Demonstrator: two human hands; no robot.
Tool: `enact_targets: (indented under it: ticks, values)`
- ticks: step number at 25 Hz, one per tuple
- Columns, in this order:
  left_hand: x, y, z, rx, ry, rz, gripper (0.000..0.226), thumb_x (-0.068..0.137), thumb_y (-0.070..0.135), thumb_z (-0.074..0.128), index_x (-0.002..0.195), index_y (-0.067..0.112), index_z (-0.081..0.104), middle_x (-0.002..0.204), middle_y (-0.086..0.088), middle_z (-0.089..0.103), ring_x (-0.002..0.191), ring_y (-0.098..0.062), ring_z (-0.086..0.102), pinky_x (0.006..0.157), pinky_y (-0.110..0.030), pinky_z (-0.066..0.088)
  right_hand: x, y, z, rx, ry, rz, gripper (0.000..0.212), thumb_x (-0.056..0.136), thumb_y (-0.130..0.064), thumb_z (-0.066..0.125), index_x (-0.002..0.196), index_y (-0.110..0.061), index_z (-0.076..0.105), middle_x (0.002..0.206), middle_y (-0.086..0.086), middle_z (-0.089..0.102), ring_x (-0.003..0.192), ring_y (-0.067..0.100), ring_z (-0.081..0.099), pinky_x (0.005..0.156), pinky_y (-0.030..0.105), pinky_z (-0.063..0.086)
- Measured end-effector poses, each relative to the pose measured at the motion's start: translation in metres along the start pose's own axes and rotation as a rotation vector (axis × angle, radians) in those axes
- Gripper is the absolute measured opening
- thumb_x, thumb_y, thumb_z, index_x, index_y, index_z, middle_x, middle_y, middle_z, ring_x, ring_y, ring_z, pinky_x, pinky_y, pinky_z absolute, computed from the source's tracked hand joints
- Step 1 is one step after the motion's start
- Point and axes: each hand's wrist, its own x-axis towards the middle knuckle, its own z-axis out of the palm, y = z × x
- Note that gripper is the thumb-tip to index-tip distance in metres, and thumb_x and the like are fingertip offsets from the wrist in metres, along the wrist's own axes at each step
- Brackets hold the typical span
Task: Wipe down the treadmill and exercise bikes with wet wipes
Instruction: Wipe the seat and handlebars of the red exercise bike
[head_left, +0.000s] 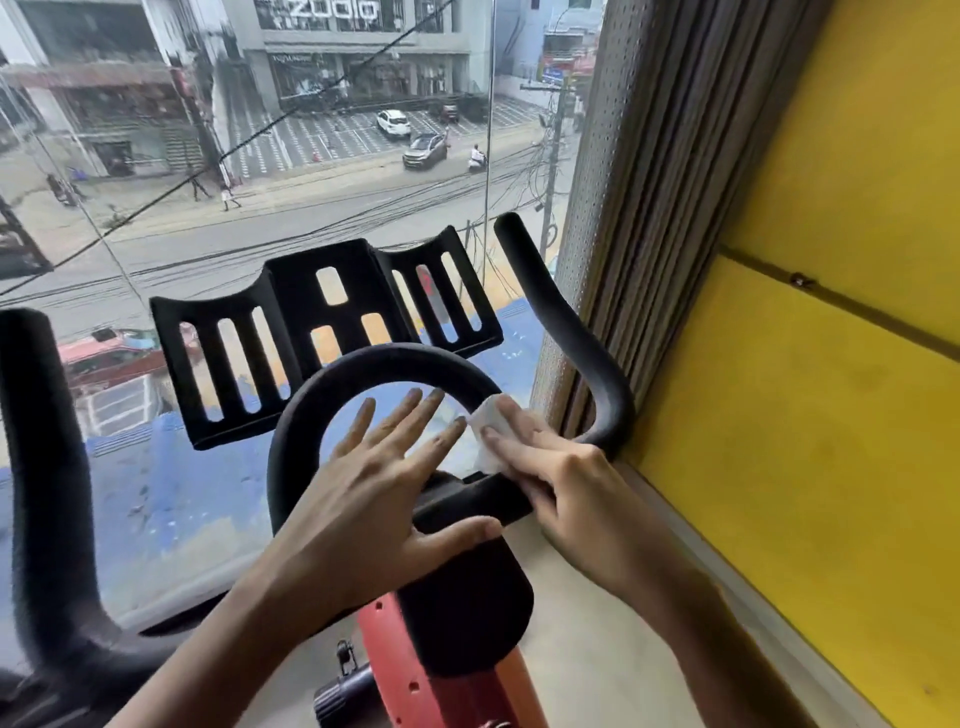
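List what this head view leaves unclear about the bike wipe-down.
Head view only:
- White wet wipe: mostly covered by the right hand; its fold is unseen.
- Thumb of that hand: hidden beneath it, so pinching versus pressing is unclear.
- Red bike frame: cut off by the bottom edge; pedals and seat unseen.
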Motion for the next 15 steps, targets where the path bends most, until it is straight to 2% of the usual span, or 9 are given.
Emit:
enact_targets:
  ticks: [1, 3, 4, 6, 7, 9, 11, 13, 15]
  values:
    - [-0.003, -0.002, 0.0, 0.02, 0.022, -0.034, 0.096, 0.08, 0.086, 0.02, 0.143, 0.017, 0.044, 0.152, -0.011, 0.03, 0.143, -0.024, 0.021, 0.116, -0.045, 0.01, -0.002, -0.003, 0.011, -0.086, 0.009, 0.001, 0.052, 0.088, 0.009, 0.053, 0.136, -0.009, 0.05, 0.146, 0.005, 0.041, 0.136, 0.013, 0.038, 0.112, 0.027, 0.033]
    - [-0.011, -0.004, -0.002, 0.047, 0.065, -0.082, 0.094, 0.083, 0.084, 0.021, 0.142, 0.016, 0.046, 0.151, -0.012, 0.033, 0.143, -0.024, 0.023, 0.118, -0.042, 0.011, -0.013, -0.01, 0.02, -0.205, 0.019, 0.013, 0.056, 0.078, 0.017, 0.052, 0.127, -0.008, 0.059, 0.132, 0.013, 0.058, 0.122, 0.025, 0.055, 0.099, 0.041, 0.049]
    - [-0.016, -0.007, -0.003, 0.044, 0.085, -0.107, 0.091, 0.084, 0.082, 0.023, 0.142, 0.016, 0.045, 0.151, -0.012, 0.033, 0.143, -0.025, 0.023, 0.119, -0.039, 0.009, -0.017, -0.014, 0.018, -0.194, 0.014, 0.004, 0.054, 0.075, 0.017, 0.052, 0.119, -0.012, 0.064, 0.119, 0.011, 0.066, 0.11, 0.026, 0.063, 0.09, 0.043, 0.054]
    - [-0.026, -0.021, -0.007, 0.045, 0.114, -0.163, 0.084, 0.087, 0.076, 0.027, 0.146, 0.017, 0.039, 0.153, -0.011, 0.028, 0.145, -0.025, 0.02, 0.117, -0.035, 0.009, -0.009, -0.024, 0.01, -0.075, 0.061, -0.082, 0.04, 0.077, 0.008, 0.057, 0.105, -0.018, 0.067, 0.101, 0.003, 0.073, 0.093, 0.016, 0.069, 0.081, 0.033, 0.056]
    - [-0.028, -0.032, -0.011, 0.055, 0.134, -0.191, 0.083, 0.087, 0.074, 0.028, 0.147, 0.018, 0.036, 0.154, -0.01, 0.026, 0.145, -0.024, 0.02, 0.117, -0.035, 0.01, 0.003, -0.03, 0.007, 0.002, 0.123, -0.131, 0.032, 0.081, 0.002, 0.06, 0.104, -0.019, 0.07, 0.104, -0.003, 0.072, 0.097, 0.008, 0.067, 0.084, 0.024, 0.054]
    - [-0.029, -0.061, -0.021, 0.01, 0.165, -0.271, 0.088, 0.084, 0.078, 0.021, 0.15, 0.02, 0.026, 0.156, -0.007, 0.021, 0.146, -0.021, 0.017, 0.119, -0.032, 0.009, 0.039, -0.045, 0.006, 0.089, 0.241, -0.238, 0.025, 0.087, -0.003, 0.061, 0.109, -0.011, 0.071, 0.115, -0.011, 0.063, 0.111, -0.011, 0.051, 0.094, 0.007, 0.041]
    - [-0.02, -0.087, -0.03, -0.058, 0.169, -0.333, 0.099, 0.077, 0.086, 0.009, 0.151, 0.02, 0.02, 0.158, -0.003, 0.017, 0.147, -0.015, 0.01, 0.117, -0.026, 0.005, 0.085, -0.058, 0.015, 0.126, 0.24, -0.334, 0.03, 0.089, 0.004, 0.056, 0.116, -0.003, 0.066, 0.12, -0.009, 0.055, 0.118, -0.023, 0.034, 0.103, 0.004, 0.028]
    - [-0.003, -0.112, -0.038, -0.072, 0.19, -0.344, 0.105, 0.073, 0.087, 0.007, 0.152, 0.017, 0.015, 0.158, 0.0, 0.009, 0.147, -0.01, 0.004, 0.114, -0.019, -0.003, 0.137, -0.061, 0.037, 0.116, 0.171, -0.4, 0.036, 0.088, 0.01, 0.052, 0.121, 0.001, 0.062, 0.126, -0.002, 0.054, 0.123, -0.019, 0.032, 0.109, 0.01, 0.023]
    - [0.018, -0.129, -0.042, -0.064, 0.193, -0.334, 0.109, 0.071, 0.087, 0.006, 0.153, 0.015, 0.009, 0.156, 0.002, 0.002, 0.144, -0.006, -0.001, 0.111, -0.016, -0.009, 0.186, -0.061, 0.056, 0.027, 0.106, -0.353, 0.043, 0.088, 0.014, 0.049, 0.128, -0.002, 0.057, 0.133, 0.01, 0.054, 0.132, 0.003, 0.034, 0.11, 0.014, 0.022]
